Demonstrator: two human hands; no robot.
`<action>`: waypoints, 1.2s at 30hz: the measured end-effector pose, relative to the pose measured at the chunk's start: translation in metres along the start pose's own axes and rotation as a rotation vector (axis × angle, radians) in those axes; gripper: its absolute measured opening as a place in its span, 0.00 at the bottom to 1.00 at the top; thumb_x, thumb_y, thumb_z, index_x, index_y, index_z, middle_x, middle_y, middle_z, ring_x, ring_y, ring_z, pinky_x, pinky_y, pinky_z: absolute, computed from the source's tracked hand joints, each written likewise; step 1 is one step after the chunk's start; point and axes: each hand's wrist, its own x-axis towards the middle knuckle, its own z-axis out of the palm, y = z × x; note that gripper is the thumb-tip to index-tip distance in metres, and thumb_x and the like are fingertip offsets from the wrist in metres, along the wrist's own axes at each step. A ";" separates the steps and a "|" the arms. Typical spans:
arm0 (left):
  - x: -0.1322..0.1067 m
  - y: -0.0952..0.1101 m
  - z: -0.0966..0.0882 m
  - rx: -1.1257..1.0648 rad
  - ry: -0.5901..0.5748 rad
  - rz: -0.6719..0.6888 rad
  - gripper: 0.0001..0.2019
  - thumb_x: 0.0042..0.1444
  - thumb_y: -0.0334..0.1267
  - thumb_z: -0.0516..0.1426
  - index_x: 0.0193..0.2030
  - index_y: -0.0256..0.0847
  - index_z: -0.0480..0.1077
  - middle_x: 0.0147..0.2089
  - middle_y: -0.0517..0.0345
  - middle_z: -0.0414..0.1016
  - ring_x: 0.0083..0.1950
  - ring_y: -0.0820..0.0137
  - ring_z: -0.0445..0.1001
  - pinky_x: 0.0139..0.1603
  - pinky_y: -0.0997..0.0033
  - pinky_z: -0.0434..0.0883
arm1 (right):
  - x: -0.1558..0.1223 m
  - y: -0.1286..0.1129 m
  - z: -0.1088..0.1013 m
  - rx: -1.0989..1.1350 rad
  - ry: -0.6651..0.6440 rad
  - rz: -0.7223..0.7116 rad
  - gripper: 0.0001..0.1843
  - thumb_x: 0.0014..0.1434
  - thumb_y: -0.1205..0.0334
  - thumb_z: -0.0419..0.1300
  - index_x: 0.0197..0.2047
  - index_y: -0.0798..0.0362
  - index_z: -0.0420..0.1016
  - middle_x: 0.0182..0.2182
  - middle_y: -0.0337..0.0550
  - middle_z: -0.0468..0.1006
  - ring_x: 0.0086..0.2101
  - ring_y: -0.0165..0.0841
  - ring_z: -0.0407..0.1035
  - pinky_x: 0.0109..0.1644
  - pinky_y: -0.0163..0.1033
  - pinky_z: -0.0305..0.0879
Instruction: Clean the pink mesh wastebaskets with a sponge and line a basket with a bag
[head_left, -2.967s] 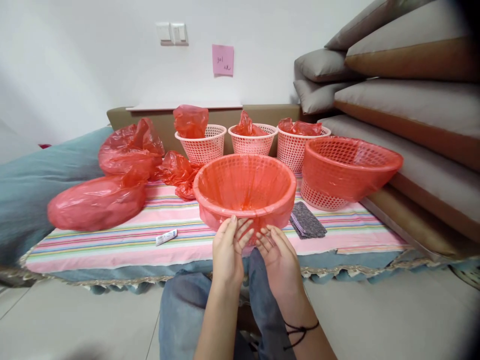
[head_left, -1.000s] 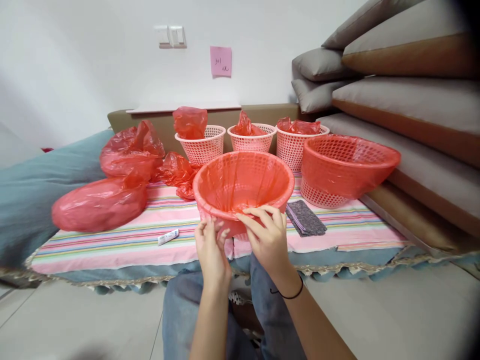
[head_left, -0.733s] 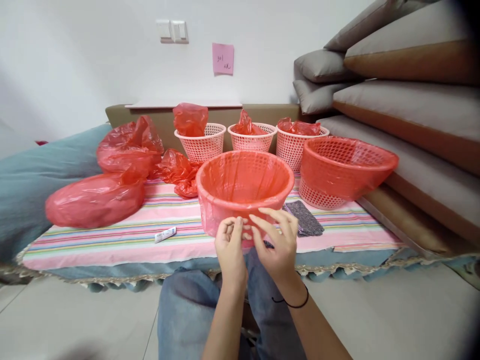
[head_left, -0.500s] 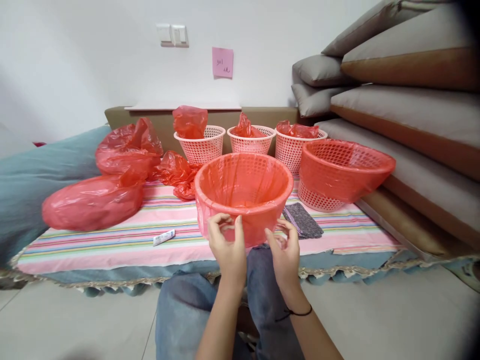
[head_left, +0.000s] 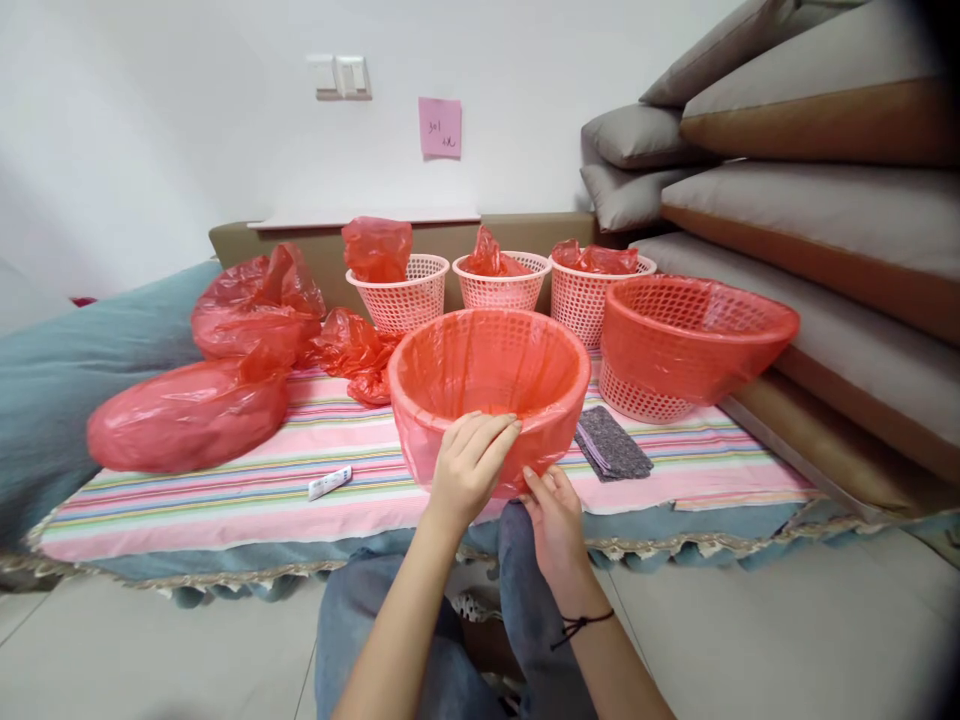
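Rising well to the right of the front basket (head_left: pixel 559 440): a stack of grey and brown cushions (head_left: pixel 810 205). Spread out to both sides of that basket: striped cloth (head_left: pixel 247 500). Left of it, well apart, two puffed bags: near red bag (head_left: pixel 187 415) and, behind that, far red bag (head_left: pixel 259 305). Front basket itself: upright at the near edge of the cloth, base partly hidden by the hands; red liner (head_left: pixel 484 360) covers its inside and folds over the rim. To its right, slightly back: right basket (head_left: pixel 646 402), red film (head_left: pixel 690 350) over the top and bulging to the right. Behind the front basket, in a row: left-rear basket (head_left: pixel 409 305), middle-rear basket (head_left: pixel 504 292), right-rear basket (head_left: pixel 581 308), each with red plastic bunched in the top. Left hand (head_left: pixel 469 465): fingers close together over the front basket's near rim; thumb hidden, grip cannot be told. Right hand (head_left: pixel 555 515): thumb and fingers narrowed at the wall below that rim; cannot tell whether film is pinched. Just right of the basket: folded grey cloth (head_left: pixel 615 445). Near, to its left: small white tube (head_left: pixel 330 483).
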 end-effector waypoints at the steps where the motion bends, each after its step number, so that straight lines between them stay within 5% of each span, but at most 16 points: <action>1: 0.000 -0.004 0.000 0.033 0.010 0.032 0.15 0.51 0.30 0.62 0.44 0.52 0.80 0.47 0.51 0.82 0.52 0.60 0.78 0.64 0.55 0.60 | 0.001 0.002 -0.001 -0.006 0.024 -0.034 0.19 0.45 0.58 0.70 0.37 0.50 0.66 0.34 0.34 0.78 0.30 0.26 0.71 0.33 0.30 0.67; 6: 0.002 -0.020 -0.007 0.233 0.030 0.242 0.17 0.54 0.28 0.57 0.44 0.53 0.79 0.46 0.53 0.83 0.48 0.62 0.79 0.53 0.58 0.65 | 0.013 0.024 -0.014 -0.311 -0.023 -0.165 0.19 0.49 0.54 0.66 0.41 0.50 0.65 0.26 0.32 0.76 0.26 0.29 0.71 0.32 0.33 0.67; 10: 0.007 -0.019 -0.012 0.230 0.067 0.229 0.13 0.53 0.28 0.57 0.38 0.51 0.79 0.43 0.53 0.83 0.45 0.62 0.78 0.50 0.59 0.65 | 0.016 0.041 -0.024 -0.608 -0.203 -0.155 0.10 0.42 0.65 0.66 0.30 0.50 0.70 0.16 0.30 0.72 0.20 0.31 0.68 0.27 0.34 0.63; 14: 0.012 -0.017 -0.021 0.210 0.107 0.208 0.09 0.50 0.27 0.58 0.31 0.47 0.76 0.38 0.54 0.82 0.41 0.63 0.77 0.49 0.61 0.65 | -0.001 0.022 -0.022 -0.729 -0.341 -0.203 0.04 0.45 0.69 0.65 0.27 0.50 0.76 0.21 0.37 0.78 0.23 0.33 0.71 0.28 0.35 0.64; 16: 0.016 -0.020 -0.032 0.199 0.140 0.187 0.07 0.47 0.27 0.59 0.28 0.45 0.73 0.34 0.56 0.80 0.38 0.65 0.76 0.47 0.62 0.67 | -0.012 -0.005 -0.014 -0.808 -0.371 -0.404 0.04 0.51 0.67 0.63 0.31 0.50 0.78 0.26 0.39 0.80 0.26 0.33 0.73 0.31 0.36 0.66; 20: 0.027 -0.032 -0.062 0.200 0.184 0.137 0.07 0.46 0.31 0.58 0.22 0.44 0.64 0.27 0.59 0.74 0.31 0.68 0.73 0.39 0.65 0.69 | -0.021 -0.065 0.010 -0.881 -0.240 -1.054 0.08 0.58 0.71 0.59 0.38 0.50 0.77 0.33 0.43 0.80 0.35 0.35 0.73 0.42 0.40 0.70; 23: 0.030 -0.031 -0.076 0.266 0.213 0.134 0.06 0.46 0.29 0.57 0.24 0.43 0.65 0.29 0.59 0.75 0.36 0.66 0.74 0.44 0.62 0.69 | -0.016 -0.084 0.028 -0.932 -0.228 -1.268 0.11 0.59 0.74 0.57 0.41 0.51 0.77 0.36 0.45 0.79 0.39 0.35 0.72 0.46 0.42 0.70; 29: 0.005 0.004 -0.059 0.644 0.210 0.260 0.13 0.56 0.26 0.55 0.46 0.44 0.74 0.57 0.46 0.73 0.60 0.58 0.67 0.61 0.51 0.63 | -0.003 -0.067 0.042 -1.046 -0.312 -1.198 0.13 0.62 0.72 0.55 0.44 0.52 0.77 0.38 0.46 0.78 0.41 0.36 0.71 0.47 0.43 0.70; 33: -0.015 0.023 -0.029 0.648 0.238 0.248 0.11 0.58 0.29 0.56 0.46 0.44 0.74 0.50 0.48 0.76 0.53 0.60 0.71 0.56 0.56 0.67 | -0.006 -0.061 0.038 -1.011 -0.316 -1.172 0.12 0.62 0.71 0.55 0.43 0.51 0.79 0.39 0.46 0.78 0.42 0.36 0.72 0.48 0.44 0.70; 36: -0.021 0.029 -0.004 0.240 0.472 -0.106 0.03 0.58 0.37 0.59 0.39 0.42 0.71 0.37 0.55 0.73 0.39 0.67 0.72 0.43 0.65 0.70 | -0.010 -0.057 0.032 -0.810 -0.248 -0.966 0.08 0.60 0.67 0.58 0.41 0.51 0.78 0.36 0.44 0.79 0.38 0.34 0.73 0.44 0.42 0.71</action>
